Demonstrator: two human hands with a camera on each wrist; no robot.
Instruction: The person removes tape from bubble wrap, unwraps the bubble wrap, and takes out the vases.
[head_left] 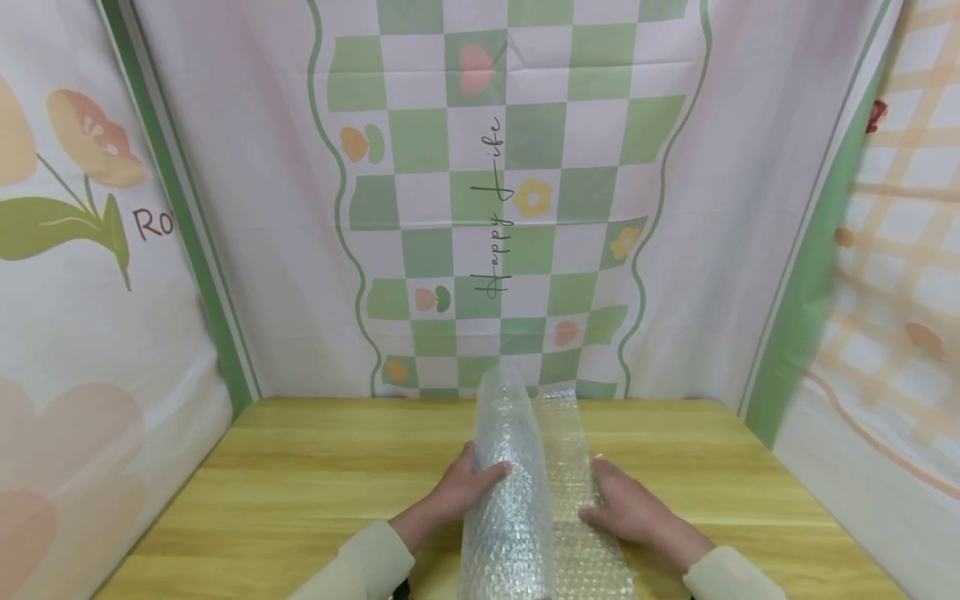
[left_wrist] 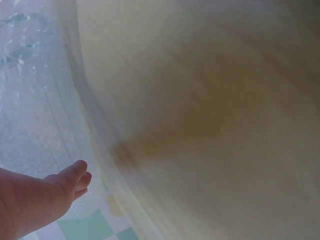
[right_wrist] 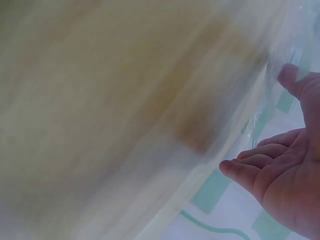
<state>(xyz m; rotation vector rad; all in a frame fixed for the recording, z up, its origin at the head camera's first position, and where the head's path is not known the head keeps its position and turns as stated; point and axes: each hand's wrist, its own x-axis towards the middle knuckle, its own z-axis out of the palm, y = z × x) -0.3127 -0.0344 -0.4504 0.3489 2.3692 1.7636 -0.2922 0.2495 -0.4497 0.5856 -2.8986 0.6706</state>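
A roll of clear bubble wrap lies lengthwise down the middle of the wooden table, its loose sheet spread flat along the right side. My left hand rests against the roll's left side, thumb laid over the top. In the left wrist view, that hand has extended fingers beside the shiny plastic. At the loose sheet's right edge is my right hand, its thumb touching the plastic. The right wrist view shows this hand with straight fingers and the thumb spread apart.
The wooden table ends at a hanging cloth with green checks and the words "Happy Life". Printed cloths also hang at the left and right.
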